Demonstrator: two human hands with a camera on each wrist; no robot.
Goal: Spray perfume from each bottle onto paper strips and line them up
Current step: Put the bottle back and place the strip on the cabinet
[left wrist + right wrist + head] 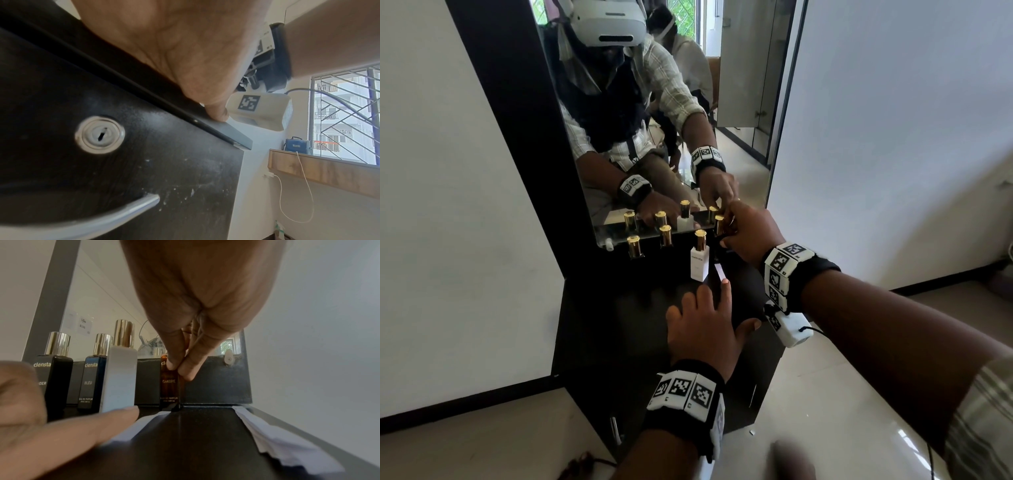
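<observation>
Only your right wrist view reads the amber bottle [169,386] (labelled OMBRE) your right hand [751,231] pinches, while your left hand [707,320] lies spread, forefinger pressing a paper strip [720,271].

Four perfume bottles stand ahead of the hands: a black one [54,379], a blue one [89,381], a white one [700,262] and an amber one [169,386]. One paper strip [141,425] lies under the left hand's [705,329] fingertip, and a stack of strips [281,441] lies right of the right hand [751,233].
</observation>
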